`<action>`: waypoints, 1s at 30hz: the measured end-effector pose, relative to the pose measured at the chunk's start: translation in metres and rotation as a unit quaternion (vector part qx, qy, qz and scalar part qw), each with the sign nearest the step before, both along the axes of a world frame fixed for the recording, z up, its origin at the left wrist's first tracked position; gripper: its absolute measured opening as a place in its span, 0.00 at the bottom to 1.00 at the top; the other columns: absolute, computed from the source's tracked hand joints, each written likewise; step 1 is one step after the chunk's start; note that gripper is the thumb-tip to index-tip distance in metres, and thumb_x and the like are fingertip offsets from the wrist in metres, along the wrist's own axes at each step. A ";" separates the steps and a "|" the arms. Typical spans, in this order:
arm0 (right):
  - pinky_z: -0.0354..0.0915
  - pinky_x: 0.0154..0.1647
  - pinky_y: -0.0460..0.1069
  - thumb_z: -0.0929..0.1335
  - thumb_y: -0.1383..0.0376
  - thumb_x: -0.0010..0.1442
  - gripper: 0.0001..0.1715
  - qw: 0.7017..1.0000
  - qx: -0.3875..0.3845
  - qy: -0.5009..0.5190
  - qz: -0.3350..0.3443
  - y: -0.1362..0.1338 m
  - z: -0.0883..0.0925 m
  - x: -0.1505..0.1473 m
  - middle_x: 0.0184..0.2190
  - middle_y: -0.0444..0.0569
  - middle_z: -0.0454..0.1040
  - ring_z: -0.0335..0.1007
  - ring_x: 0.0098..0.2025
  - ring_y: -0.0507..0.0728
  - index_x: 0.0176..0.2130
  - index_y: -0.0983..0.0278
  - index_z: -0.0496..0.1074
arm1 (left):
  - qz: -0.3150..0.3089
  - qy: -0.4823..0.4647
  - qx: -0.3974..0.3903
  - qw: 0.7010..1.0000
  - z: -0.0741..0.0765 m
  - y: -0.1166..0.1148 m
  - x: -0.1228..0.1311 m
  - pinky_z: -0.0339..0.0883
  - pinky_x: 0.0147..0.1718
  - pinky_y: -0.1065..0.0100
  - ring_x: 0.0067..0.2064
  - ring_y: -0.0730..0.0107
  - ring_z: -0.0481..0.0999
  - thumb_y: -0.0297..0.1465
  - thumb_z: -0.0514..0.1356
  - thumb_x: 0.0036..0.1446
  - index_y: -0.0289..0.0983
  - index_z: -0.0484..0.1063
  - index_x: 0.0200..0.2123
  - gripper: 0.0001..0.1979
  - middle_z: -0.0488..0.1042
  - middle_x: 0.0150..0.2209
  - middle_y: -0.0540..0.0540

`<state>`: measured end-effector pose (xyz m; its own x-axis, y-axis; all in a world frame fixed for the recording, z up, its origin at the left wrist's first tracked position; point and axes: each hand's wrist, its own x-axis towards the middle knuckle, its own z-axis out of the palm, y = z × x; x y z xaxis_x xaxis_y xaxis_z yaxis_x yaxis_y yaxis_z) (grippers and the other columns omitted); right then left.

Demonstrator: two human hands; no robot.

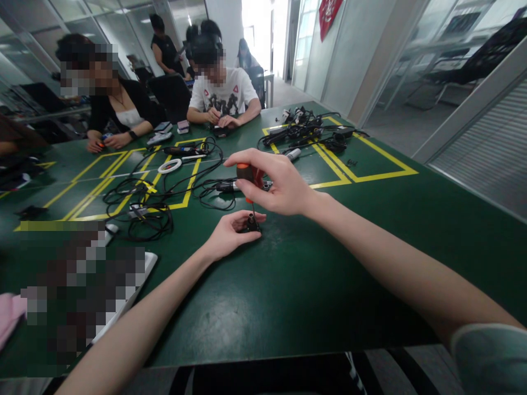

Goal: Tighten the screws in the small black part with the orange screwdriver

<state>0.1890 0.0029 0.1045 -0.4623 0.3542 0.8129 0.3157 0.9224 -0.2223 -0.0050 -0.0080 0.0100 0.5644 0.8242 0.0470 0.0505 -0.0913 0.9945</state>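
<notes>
My right hand (274, 181) grips the orange and black handle of a screwdriver (245, 172) between thumb and fingers. The screwdriver stands nearly upright, its thin shaft pointing down at a small black part (253, 225) on the green table. That part has a short round metal piece on top; its exact kind is too small to make out. Thumb and fingers of my left hand (233, 233) close around the black part from the left and hold it on the tabletop. The screwdriver's tip meets the part, but the exact contact point is hidden.
Black cables (148, 216) lie coiled at the left, near a white ring (169, 165). A heap of black cables (304, 129) sits at the back right within yellow tape (382, 176). Two people sit across the green table (329, 285), handling small things. A white-edged, blurred-out object (144, 269) lies front left.
</notes>
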 end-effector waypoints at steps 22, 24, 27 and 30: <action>0.71 0.48 0.50 0.69 0.62 0.71 0.15 1.000 0.026 0.003 -0.015 0.001 0.001 0.001 0.51 0.52 0.82 0.79 0.45 0.55 0.54 0.66 0.73 | 0.009 0.087 0.063 0.994 0.003 -0.001 -0.003 0.74 0.63 0.51 0.55 0.52 0.84 0.32 0.72 0.54 0.34 0.83 0.53 0.22 0.85 0.52 0.40; 0.70 0.45 0.49 0.70 0.60 0.70 0.17 0.999 0.032 0.007 -0.019 0.002 0.000 0.001 0.50 0.52 0.82 0.78 0.42 0.54 0.54 0.66 0.74 | 0.010 0.098 0.077 0.992 0.004 -0.002 -0.003 0.74 0.63 0.51 0.54 0.53 0.84 0.32 0.72 0.54 0.34 0.83 0.53 0.21 0.85 0.52 0.41; 0.67 0.40 0.47 0.72 0.57 0.69 0.16 0.999 0.032 0.017 -0.017 0.003 0.000 0.001 0.43 0.48 0.82 0.74 0.36 0.51 0.50 0.65 0.75 | 0.011 0.108 0.091 0.990 0.005 -0.002 -0.004 0.74 0.62 0.52 0.54 0.53 0.84 0.32 0.72 0.55 0.34 0.83 0.52 0.21 0.86 0.51 0.41; 0.65 0.37 0.47 0.71 0.57 0.69 0.13 0.999 0.038 0.033 -0.013 0.002 0.001 0.000 0.38 0.45 0.79 0.70 0.33 0.50 0.44 0.65 0.74 | 0.015 0.121 0.119 0.985 0.005 -0.001 -0.005 0.75 0.61 0.54 0.53 0.54 0.84 0.33 0.72 0.56 0.35 0.83 0.52 0.20 0.86 0.50 0.42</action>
<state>0.1889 0.0050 0.1051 -0.3978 0.3016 0.8665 0.3274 0.9289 -0.1731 -0.0101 -0.0091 0.0148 0.5579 0.8229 0.1075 0.2908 -0.3151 0.9034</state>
